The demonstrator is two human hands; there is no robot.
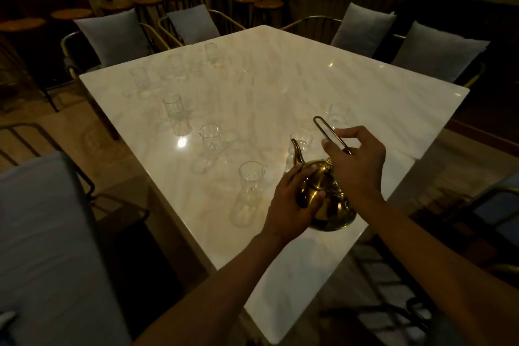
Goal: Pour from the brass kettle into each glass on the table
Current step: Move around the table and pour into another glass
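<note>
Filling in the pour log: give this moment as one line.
right hand: holds kettle handle | left hand: steadies brass kettle | spout: toward nearby glass | pouring: none visible

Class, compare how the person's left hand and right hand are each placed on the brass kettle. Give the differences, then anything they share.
1. The left hand cups the round body of the brass kettle; the right hand pinches its thin wire handle.
2. The left hand sits lower, by the spout side; the right hand is higher, above the lid.
Both are bare and both touch the kettle.
</note>
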